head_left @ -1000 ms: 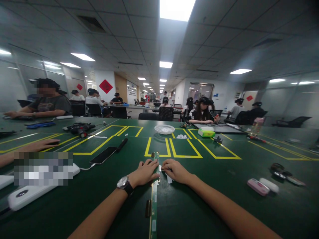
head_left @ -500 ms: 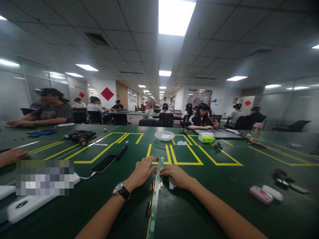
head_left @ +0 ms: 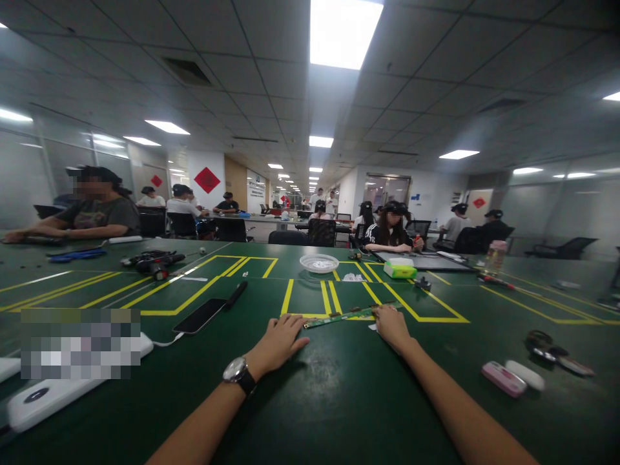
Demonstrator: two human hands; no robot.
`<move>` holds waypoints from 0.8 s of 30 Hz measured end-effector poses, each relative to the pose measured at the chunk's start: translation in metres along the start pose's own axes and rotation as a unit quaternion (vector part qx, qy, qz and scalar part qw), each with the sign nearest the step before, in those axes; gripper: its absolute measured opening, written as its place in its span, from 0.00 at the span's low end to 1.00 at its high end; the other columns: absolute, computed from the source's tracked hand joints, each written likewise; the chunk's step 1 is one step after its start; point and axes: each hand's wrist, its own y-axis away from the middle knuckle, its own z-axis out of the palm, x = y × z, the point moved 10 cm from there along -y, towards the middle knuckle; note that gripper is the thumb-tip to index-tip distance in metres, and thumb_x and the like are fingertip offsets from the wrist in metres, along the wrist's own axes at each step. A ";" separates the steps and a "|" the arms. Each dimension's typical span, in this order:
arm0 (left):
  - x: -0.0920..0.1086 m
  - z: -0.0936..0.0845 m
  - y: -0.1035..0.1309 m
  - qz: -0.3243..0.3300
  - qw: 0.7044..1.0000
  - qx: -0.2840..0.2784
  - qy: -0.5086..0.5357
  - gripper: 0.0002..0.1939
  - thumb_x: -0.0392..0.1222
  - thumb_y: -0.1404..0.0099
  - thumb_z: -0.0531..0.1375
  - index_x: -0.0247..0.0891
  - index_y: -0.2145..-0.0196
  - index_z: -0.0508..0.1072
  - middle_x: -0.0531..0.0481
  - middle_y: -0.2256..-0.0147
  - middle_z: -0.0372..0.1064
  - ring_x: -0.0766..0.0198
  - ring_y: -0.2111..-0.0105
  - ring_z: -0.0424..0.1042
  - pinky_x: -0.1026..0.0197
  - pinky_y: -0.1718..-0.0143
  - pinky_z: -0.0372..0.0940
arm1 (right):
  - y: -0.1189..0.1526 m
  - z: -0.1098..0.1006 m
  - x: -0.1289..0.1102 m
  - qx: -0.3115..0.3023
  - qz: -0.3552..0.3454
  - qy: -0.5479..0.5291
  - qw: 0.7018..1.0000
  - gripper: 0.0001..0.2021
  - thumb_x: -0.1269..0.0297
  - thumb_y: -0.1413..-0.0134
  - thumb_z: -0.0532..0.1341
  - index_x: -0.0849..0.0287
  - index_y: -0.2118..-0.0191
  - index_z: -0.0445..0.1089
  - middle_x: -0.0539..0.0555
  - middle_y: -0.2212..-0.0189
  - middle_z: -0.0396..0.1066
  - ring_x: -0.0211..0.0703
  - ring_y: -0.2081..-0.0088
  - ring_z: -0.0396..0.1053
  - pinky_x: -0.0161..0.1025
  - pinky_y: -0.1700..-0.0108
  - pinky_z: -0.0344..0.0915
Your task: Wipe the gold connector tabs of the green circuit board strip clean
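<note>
A long, narrow green circuit board lies crosswise ahead of me, with brown connectors along its far edge. At its right end, my right hand has its fingers closed on the strip. My left hand, wearing a watch on the wrist, rests by the board's left end. Its fingers are stretched out and the thumb stands apart; the fingertips seem to touch or nearly touch the end. A small white scrap shows beside my right hand.
Yellow tape marks the green table. Beyond the board stand a white basket and a green tissue pack. A phone, a power strip and a drill lie left; a pink case lies right. Other people sit around.
The circuit board has turned from pointing away from me to lying crosswise. My right hand has moved right with its end, and my left hand has opened beside the other end.
</note>
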 end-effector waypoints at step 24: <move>0.010 -0.002 0.001 0.012 1.000 -0.015 0.004 0.23 0.55 0.28 0.44 0.48 0.39 0.54 0.47 0.40 0.55 0.53 0.42 0.53 0.51 0.47 0.50 | 0.003 -0.001 -0.004 -0.059 -0.057 -0.070 0.994 0.22 0.67 0.41 0.42 0.53 0.50 0.69 0.56 0.48 0.69 0.52 0.46 0.63 0.65 0.41 0.30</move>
